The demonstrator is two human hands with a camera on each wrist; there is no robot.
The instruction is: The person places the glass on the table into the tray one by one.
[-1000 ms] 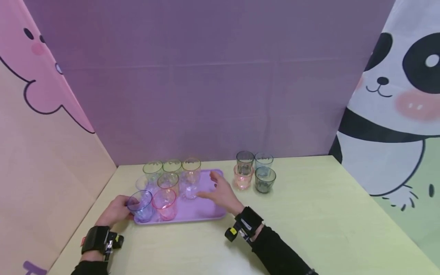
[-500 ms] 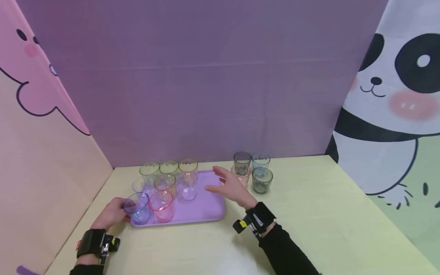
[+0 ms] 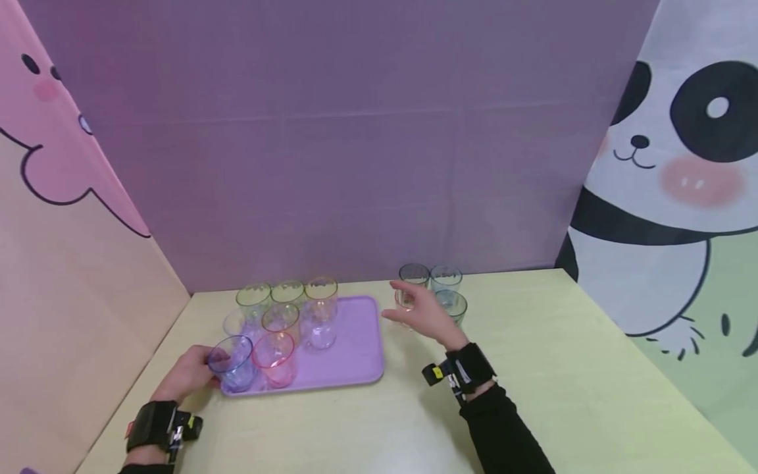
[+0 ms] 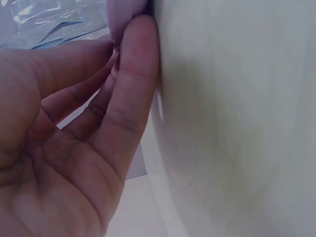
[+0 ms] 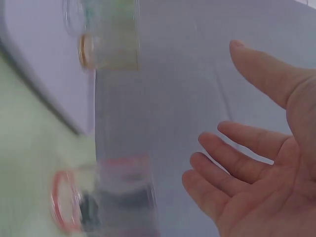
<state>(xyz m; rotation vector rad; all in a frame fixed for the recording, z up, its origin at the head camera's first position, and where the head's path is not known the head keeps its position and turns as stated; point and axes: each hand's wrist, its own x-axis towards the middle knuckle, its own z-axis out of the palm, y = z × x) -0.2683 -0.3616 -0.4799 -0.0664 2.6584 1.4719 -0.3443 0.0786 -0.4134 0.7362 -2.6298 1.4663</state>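
My left hand point(image 3: 186, 374) pinches the left edge of the purple tray point(image 3: 355, 359); in the left wrist view the thumb lies over the tray rim point(image 4: 122, 19) and a finger beneath it. Closest to that hand on the tray stands a blue glass point(image 3: 232, 375), with a pink-rimmed glass point(image 3: 276, 368) beside it. To the right of the tray, my right hand point(image 3: 431, 317) is held in the air, fingers spread and thumb apart, holding nothing. In the head view it partly covers a red-rimmed glass, which the right wrist view shows as a blurred glass point(image 5: 113, 197).
Several yellow-rimmed and clear glasses point(image 3: 281, 322) fill the tray's left half. Beyond my right hand are a dark grey glass point(image 3: 414, 274), a light blue glass point(image 3: 447, 279) and a grey-green glass point(image 3: 453, 304). A purple backdrop point(image 3: 331, 197) rises at the table's far edge.
My right hand has moved right, from over the tray to the separate group of glasses. My left hand stays at the tray's edge. The head view has shifted slightly.
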